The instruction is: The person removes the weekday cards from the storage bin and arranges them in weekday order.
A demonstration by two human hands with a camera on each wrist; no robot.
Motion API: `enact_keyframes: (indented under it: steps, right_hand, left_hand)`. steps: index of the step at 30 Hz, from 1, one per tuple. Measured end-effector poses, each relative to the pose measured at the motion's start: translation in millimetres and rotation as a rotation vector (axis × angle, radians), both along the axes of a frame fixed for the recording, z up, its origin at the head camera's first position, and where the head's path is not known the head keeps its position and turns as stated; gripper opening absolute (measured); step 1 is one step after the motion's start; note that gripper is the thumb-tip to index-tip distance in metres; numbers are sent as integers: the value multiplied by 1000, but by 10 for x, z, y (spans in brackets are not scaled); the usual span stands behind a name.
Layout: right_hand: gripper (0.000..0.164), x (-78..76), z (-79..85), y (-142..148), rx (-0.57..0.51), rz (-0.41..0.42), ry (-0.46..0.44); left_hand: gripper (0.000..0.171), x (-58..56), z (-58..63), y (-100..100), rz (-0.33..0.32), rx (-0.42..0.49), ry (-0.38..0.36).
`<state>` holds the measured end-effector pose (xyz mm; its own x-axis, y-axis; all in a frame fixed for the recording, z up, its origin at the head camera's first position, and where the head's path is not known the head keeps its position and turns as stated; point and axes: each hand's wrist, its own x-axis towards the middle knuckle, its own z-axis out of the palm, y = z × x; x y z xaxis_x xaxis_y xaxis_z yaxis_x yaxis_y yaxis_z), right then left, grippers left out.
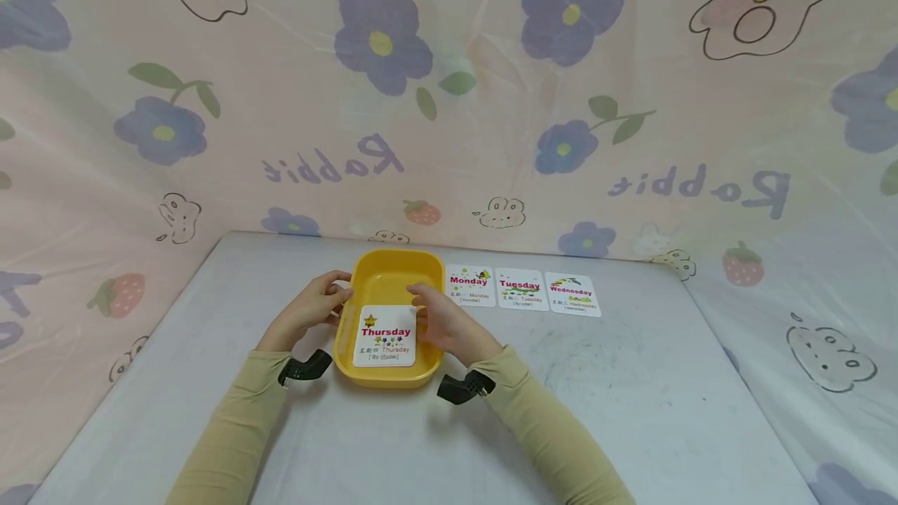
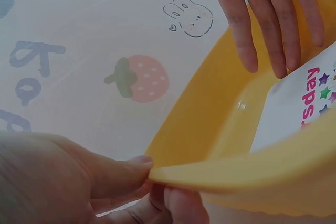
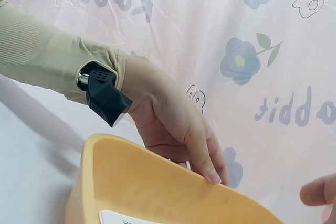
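A yellow tray (image 1: 396, 267) holds a white Thursday card (image 1: 384, 336) lying face up at its near end. My left hand (image 1: 313, 310) pinches the tray's left rim, thumb on top and fingers beneath, as the left wrist view shows. Over the right side of the tray hovers my right hand (image 1: 451, 324), its fingers (image 2: 278, 30) extended and holding nothing. Those fingertips come close to the card's edge and overlap it in the head view.
Right of the tray, a Monday card (image 1: 469, 287), a Tuesday card (image 1: 521, 290) and a Wednesday card (image 1: 573, 294) lie in a row on the white table (image 1: 561, 396). A curtain printed with flowers and rabbits (image 1: 477, 123) hangs behind and beside the table.
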<state>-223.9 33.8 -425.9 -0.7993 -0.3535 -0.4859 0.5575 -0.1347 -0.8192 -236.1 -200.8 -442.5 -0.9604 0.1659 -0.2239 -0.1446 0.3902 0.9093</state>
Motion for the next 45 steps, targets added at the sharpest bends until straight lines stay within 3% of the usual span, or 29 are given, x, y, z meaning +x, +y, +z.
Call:
enact_keyframes:
  steps: [18,25,31,35,42,45]
  right_hand:
    - [71,27,-48,-33,65,-26,-7]
    - [67,22,-34,10,28,33,6]
    - [61,36,49,76,30,179,102]
    - [67,34,80,96,134,237,185]
    - [72,9,92,88,425,259,362]
    - [73,5,93,72,495,262,433]
  left_hand:
    - [42,3,-10,7,-9,2,7]
    - [41,6,-13,18,-1,-5,-3]
    - [41,7,-17,20,4,-1,-6]
    - [41,8,-20,23,3,-4,-8]
    - [41,14,3,14,9,-1,-8]
    - [42,12,8,15,4,-1,-4]
